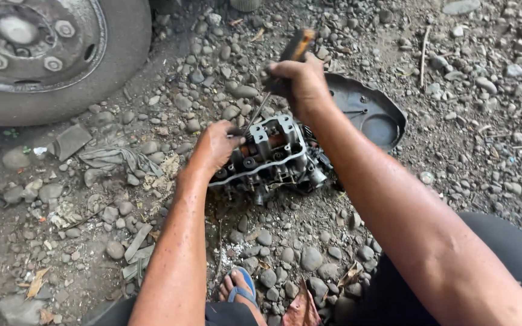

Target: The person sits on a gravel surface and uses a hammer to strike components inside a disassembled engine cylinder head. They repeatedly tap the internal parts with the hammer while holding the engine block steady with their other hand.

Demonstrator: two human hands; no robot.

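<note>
Foot: bare foot in a blue-strapped sandal [240, 288], nearest the camera, on loose grey stones.
Ground: grey gravel and dirt [466, 151], scattered with dry leaves and twigs.
Engine part: grimy grey metal cylinder head [270, 158], lying on the gravel between both forearms, open face up.
Left hand: left hand [215, 147] resting on the part's left edge, fingers curled against it, steadying it.
Right hand: right hand [300, 81] raised above the part, fingers wrapped tight round a screwdriver with a dark and orange handle [296, 47]; its thin shaft slants down to the part's top.
Cover: dark rounded metal cover [373, 111], flat on the gravel just behind the part.
Rag: crumpled grey cloth [116, 158], left of the part.
Wheel: vehicle tyre with a dusty metal rim [43, 54], far left.
</note>
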